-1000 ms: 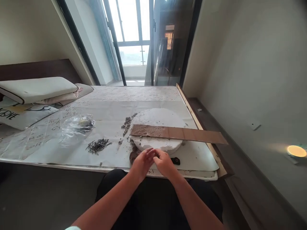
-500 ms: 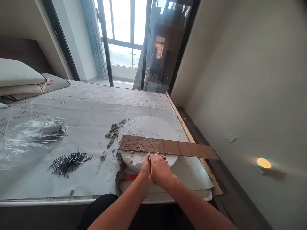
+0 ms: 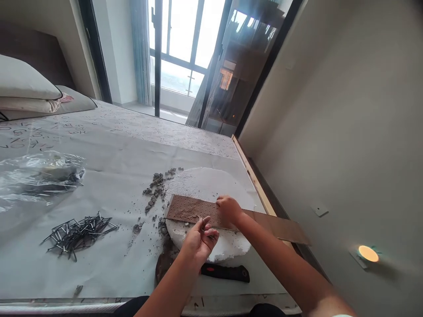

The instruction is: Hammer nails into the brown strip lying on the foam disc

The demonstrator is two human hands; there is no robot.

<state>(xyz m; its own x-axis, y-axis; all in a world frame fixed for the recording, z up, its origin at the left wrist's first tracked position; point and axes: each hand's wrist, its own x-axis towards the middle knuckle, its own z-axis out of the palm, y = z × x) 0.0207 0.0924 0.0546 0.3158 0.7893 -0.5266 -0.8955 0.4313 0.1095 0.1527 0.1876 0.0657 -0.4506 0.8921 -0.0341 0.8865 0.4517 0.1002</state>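
Nearby, a black-handled tool (image 3: 226, 273) lies just below the left hand (image 3: 197, 245), its fingers half curled, palm up; I cannot tell whether they hold anything. The right hand's (image 3: 231, 211) bent fingers touch the hole-dotted brown board (image 3: 191, 208), grip unclear; beneath the board, a white disc (image 3: 211, 253) sits on a pale sheet (image 3: 112, 176). Left of the fingers lie grey crumbs (image 3: 156, 180), then nails (image 3: 81, 233). Farther beyond them, the bed cover (image 3: 158, 127) carries printed letters, R and S readable, before a dark-framed glass door (image 3: 157, 66).
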